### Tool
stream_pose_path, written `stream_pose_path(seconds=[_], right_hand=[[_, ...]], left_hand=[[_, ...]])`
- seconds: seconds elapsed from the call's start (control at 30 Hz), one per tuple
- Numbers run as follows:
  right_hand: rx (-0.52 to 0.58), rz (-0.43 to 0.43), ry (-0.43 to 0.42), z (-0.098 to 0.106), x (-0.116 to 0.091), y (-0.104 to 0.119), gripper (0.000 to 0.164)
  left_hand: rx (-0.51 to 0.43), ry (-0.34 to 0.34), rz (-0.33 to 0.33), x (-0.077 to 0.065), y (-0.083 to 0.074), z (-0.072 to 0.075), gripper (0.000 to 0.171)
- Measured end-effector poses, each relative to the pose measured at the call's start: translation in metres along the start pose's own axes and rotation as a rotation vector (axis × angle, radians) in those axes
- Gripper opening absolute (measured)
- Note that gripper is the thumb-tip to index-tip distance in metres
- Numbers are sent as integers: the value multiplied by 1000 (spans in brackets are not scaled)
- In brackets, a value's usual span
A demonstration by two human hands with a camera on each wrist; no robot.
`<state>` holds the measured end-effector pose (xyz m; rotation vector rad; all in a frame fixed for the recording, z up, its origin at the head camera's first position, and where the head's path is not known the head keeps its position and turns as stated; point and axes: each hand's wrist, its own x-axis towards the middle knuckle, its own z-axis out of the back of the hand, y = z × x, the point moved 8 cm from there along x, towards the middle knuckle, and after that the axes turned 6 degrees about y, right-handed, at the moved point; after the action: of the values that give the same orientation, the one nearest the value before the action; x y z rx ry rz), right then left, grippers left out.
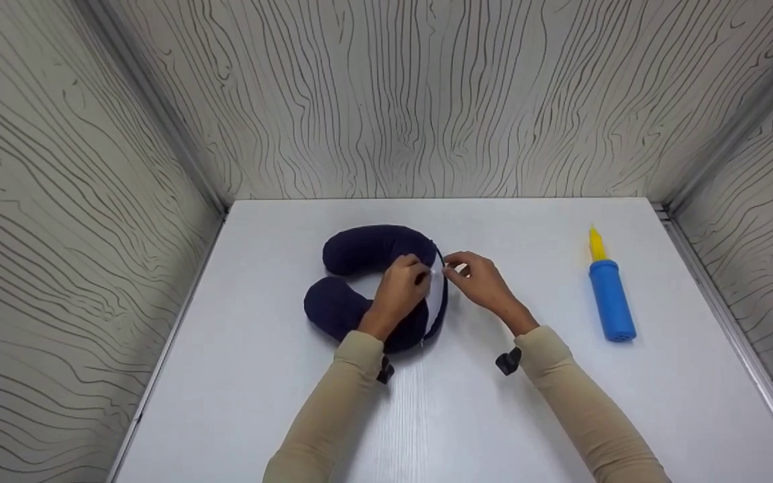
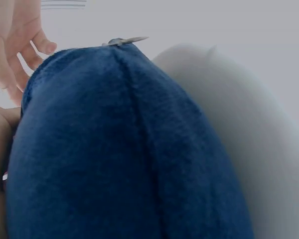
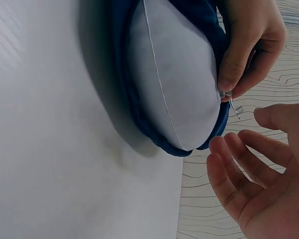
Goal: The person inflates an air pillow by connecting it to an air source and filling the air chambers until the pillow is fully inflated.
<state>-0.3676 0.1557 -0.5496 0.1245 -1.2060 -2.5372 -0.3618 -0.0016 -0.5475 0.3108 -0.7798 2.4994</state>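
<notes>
A navy-blue U-shaped neck pillow point(image 1: 331, 305) lies on the table, its opening toward the left. Along its right side the cover is unzipped, and a white inner bladder point(image 3: 182, 74) shows through the gap. With thumb and finger, my left hand point(image 1: 398, 287) pinches a small clear valve point(image 3: 225, 93) at the bladder's edge; a clear cap point(image 3: 237, 110) dangles from it. Close by on the right, my right hand point(image 1: 484, 282) has its fingers loosely bent and apart from the valve, with nothing held. The left wrist view shows a metal zipper pull point(image 2: 124, 41) on the cover.
To the right on the white table point(image 1: 225, 402) lies a blue hand pump point(image 1: 612, 302) with a yellow nozzle point(image 1: 597, 245) pointing away. Wood-grain panels point(image 1: 393, 100) stand behind the table and on both sides.
</notes>
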Motion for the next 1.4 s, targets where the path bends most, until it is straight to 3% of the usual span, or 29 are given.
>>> stream_pose_path(seconds=[0.23, 0.53, 0.83, 1.4], right_hand=[[104, 9, 28, -6, 0, 1, 24], [133, 54, 3, -6, 3, 6, 18], [223, 6, -14, -12, 9, -3, 15], [288, -97, 17, -20, 15, -14, 14]], left_hand=[[3, 0, -2, -1, 1, -1, 12], [21, -4, -3, 0, 1, -2, 11], [30, 12, -2, 1, 2, -5, 11], [21, 31, -9, -1, 3, -8, 9]])
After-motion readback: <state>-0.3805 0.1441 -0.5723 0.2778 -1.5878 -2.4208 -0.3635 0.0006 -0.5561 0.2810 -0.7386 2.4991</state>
